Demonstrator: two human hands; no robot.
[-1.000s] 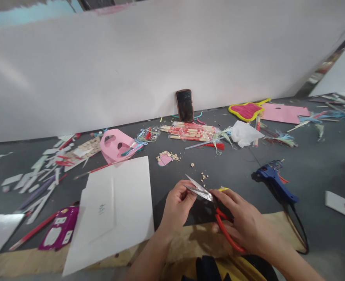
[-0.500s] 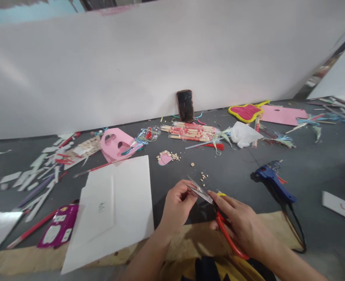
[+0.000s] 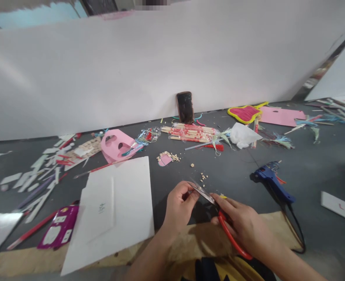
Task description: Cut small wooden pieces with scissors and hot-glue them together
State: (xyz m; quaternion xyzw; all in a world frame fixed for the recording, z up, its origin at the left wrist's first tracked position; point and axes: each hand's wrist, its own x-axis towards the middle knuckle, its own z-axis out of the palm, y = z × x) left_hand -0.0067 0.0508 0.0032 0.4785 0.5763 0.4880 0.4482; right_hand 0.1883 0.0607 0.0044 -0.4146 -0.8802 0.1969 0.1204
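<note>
Strips [image 3: 24, 179] of white material strewn over the left of a dark worktop [image 3: 233, 171], beyond a red stick [image 3: 32, 230] and a purple packet [image 3: 58, 228] on the near side. Farther back, a pink cutout [image 3: 109, 147] with holes; nearer, a flat white board [image 3: 131, 195] bearing small writing. Next to the right, a clear packet [image 3: 153, 134] at the far side, then small pale pieces [image 3: 175, 157] heaped around a pink scrap [image 3: 166, 160].

At near centre, the left hand [image 3: 178, 203], thumb and forefinger drawn together right at the tips of a pair of scissors [image 3: 207, 196]; anything pinched between them too small to tell. Far behind, a dark phone [image 3: 185, 107] propped against a white panel [image 3: 102, 78], with wrapped sticks [image 3: 192, 132] lying in front. Scissors gripped by the red handles in the right hand [image 3: 242, 222], fingers curled around them, blades pointing left; a few loose pale bits [image 3: 203, 176] just beyond on the worktop.

Farther right, crumpled white wrapping [image 3: 244, 136], a pink shape [image 3: 245, 113] edged in yellow, a blue glue gun [image 3: 273, 181] with a dark cord, a pink sheet [image 3: 282, 116] at the far side and, well apart at right, a white card [image 3: 338, 206].
</note>
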